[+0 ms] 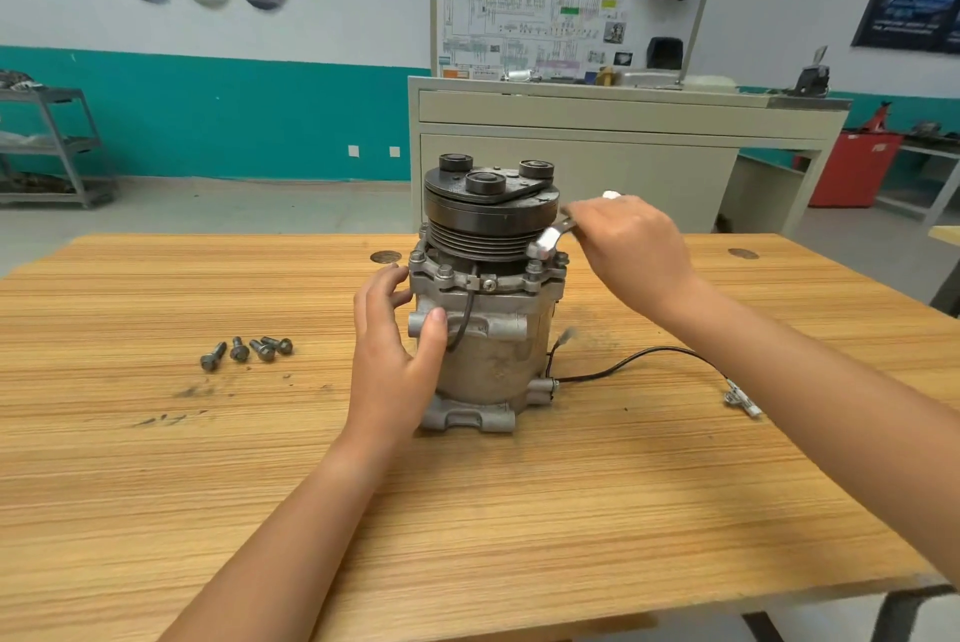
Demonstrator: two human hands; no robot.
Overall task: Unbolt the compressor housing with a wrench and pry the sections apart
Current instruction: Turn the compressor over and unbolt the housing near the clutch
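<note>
Standing upright near the middle of the wooden table (156, 459), the compressor (488, 360) had its dark grooved pulley (488, 220) on top and its mounting lugs down on the board. The left hand (395, 350) gripped the housing from its left side: the thumb lay across the front of the casting and the fingers curled round toward the flange. The right hand (628, 251) was closed around the handle of a silver wrench (548, 238), whose free end poked out above the knuckles. The wrench head sat at the right side of the flange, just under the pulley; whether it was seated on a bolt head could not be told. Several flange bolts (445, 271) sat in the rim of the housing.

Four loose bolts (247, 350) lay in a small cluster on the table, well to the left of the compressor and apart from both hands. A black wire (634, 360) ran from the base of the compressor across the table to a white connector (743, 399) on the right.

Behind the table stood a beige cabinet (597, 158) carrying a wiring-diagram board (545, 12) and a few small items on its top. A grey shelf rack (67, 147) at the far left held blurred objects on its tiers.
</note>
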